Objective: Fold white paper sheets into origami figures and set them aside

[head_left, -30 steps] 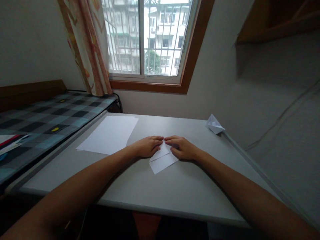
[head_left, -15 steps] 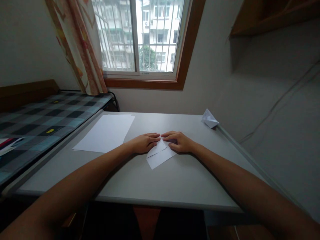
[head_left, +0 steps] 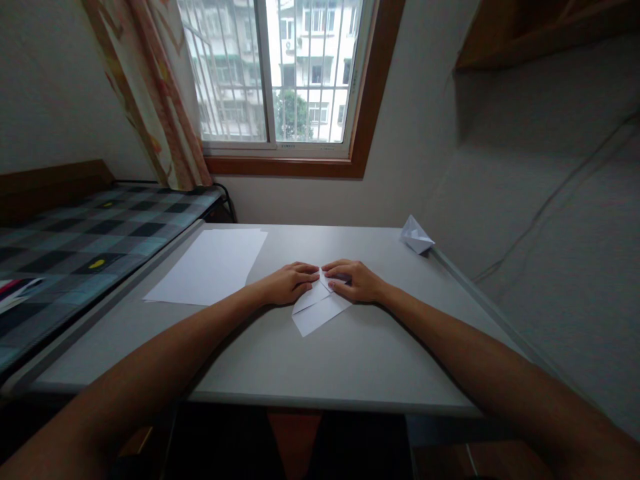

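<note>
A white sheet of paper [head_left: 324,313], folded to a pointed shape with a layered flap, lies on the table between my hands. My left hand [head_left: 291,283] holds its upper left edge, fingers together and fingertips near the point, thumb a little lower. From the other side my right hand [head_left: 356,281] grips the upper right part, fingers bent at the point and thumb pressing on the flap. The fingertips of both hands almost meet at the top. My right hand hides part of the paper's right side.
Flat white sheets [head_left: 210,267] lie at the left of the white table [head_left: 320,373]. A folded paper boat [head_left: 417,236] stands at the back right edge by the wall. A bed with a checked cover [head_left: 100,233] adjoins the left side; a window [head_left: 280,80] is behind.
My right thumb has shifted slightly left over the flap, and the right fingers are a bit more arched. The left hand and paper stay nearly in place; the view has shifted slightly.
</note>
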`<state>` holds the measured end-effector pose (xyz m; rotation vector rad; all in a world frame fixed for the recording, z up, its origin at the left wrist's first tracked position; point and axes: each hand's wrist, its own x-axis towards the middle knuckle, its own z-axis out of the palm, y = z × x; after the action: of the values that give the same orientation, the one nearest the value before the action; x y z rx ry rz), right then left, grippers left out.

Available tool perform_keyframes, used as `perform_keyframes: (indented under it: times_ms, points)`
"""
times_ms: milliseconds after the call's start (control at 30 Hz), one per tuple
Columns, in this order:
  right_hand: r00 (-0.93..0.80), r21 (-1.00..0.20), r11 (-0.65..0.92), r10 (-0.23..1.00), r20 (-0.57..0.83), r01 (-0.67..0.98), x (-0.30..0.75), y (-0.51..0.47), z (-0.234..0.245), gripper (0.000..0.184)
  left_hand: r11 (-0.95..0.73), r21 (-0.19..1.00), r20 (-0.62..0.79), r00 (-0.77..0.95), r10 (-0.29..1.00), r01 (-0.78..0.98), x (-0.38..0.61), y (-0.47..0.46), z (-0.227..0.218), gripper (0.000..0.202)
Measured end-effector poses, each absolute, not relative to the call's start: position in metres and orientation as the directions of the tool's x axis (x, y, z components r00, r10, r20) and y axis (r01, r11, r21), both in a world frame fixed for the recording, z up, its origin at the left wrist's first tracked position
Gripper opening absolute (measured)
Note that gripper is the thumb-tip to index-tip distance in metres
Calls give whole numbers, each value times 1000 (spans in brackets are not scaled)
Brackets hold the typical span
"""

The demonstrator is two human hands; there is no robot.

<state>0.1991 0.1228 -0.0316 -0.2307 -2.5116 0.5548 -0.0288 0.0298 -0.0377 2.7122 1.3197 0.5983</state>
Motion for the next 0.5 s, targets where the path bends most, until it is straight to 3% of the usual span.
perform_keyframes:
  times_ms: [300,500]
  points:
    - [-857,-401,915,235,458,37,201,117,-29,26,-591,283,346,494,798,755,-27,28,-39,39]
    - [-865,-381,924,205,458,17,201,118,-28,27,-586,240,342,498,797,774,-27,28,-43,39]
